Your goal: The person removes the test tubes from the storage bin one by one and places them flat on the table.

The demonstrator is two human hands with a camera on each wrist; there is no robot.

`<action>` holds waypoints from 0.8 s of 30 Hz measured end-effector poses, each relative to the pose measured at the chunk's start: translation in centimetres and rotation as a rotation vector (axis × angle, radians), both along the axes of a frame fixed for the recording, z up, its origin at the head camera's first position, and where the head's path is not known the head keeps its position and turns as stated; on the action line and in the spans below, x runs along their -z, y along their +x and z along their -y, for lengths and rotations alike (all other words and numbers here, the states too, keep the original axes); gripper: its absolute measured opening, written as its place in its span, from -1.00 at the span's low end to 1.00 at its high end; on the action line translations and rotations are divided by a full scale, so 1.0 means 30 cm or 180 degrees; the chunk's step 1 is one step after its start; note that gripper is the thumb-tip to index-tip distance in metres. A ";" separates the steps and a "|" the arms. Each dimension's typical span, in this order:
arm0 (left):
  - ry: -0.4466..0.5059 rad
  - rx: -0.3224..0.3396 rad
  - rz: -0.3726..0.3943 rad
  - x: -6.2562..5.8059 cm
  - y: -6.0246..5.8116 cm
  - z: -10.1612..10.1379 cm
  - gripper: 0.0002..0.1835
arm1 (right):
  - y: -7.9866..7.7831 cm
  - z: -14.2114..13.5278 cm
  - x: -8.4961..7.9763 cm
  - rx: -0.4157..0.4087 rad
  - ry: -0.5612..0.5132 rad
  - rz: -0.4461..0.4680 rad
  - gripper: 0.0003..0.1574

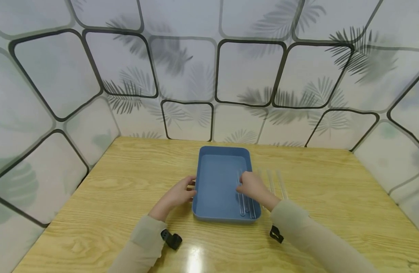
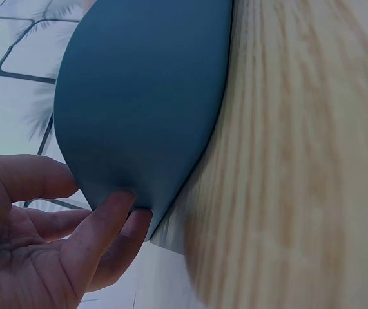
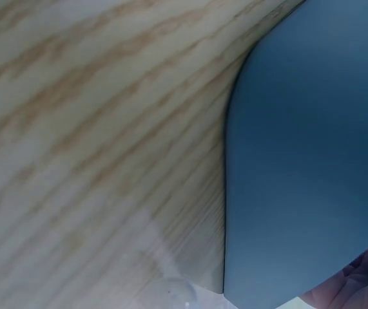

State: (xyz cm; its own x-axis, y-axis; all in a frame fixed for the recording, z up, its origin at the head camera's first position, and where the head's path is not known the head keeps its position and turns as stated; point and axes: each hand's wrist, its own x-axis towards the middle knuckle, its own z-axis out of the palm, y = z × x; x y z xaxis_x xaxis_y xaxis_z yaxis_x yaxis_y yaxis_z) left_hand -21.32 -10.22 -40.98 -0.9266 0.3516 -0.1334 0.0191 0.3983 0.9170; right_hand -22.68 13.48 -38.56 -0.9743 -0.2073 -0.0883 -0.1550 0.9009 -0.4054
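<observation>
A blue rectangular tray (image 1: pixel 217 182) sits on the wooden table. My left hand (image 1: pixel 178 191) is at its left side, fingertips against the outer wall; the left wrist view shows these fingers (image 2: pixel 109 222) loosely bent at the tray's edge. Over the right part of the tray, my right hand (image 1: pixel 251 185) has curled fingers and pinches a clear test tube (image 1: pixel 241 206), partly hidden by the hand. Beside it in the tray lie more clear test tubes (image 1: pixel 252 210). In the right wrist view, the tray wall covers most of the hand (image 3: pixel 361 283).
Several clear tubes (image 1: pixel 282 185) lie on the table right of the tray, partly behind my right forearm. The wooden table (image 1: pixel 137 163) meets a patterned curtain-like backdrop (image 1: pixel 187 121) at the back and sides. Each wrist wears a black camera mount (image 1: pixel 171 239).
</observation>
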 end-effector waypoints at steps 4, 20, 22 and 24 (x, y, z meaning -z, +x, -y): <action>-0.0012 -0.0002 0.0000 -0.003 0.001 0.001 -0.49 | -0.001 0.011 0.006 0.0003 0.0054 0.0051 -0.40; -0.0028 0.0002 -0.0020 -0.002 -0.001 -0.001 -0.49 | 0.008 0.047 0.018 -0.0041 0.0144 0.0059 -0.43; -0.0021 0.0002 -0.0026 -0.001 -0.001 -0.001 -0.49 | 0.005 0.049 0.023 -0.0060 0.0123 0.0043 -0.42; -0.0022 -0.0003 -0.0021 -0.001 -0.001 -0.001 -0.49 | 0.003 0.053 0.024 -0.0065 0.0089 0.0029 -0.43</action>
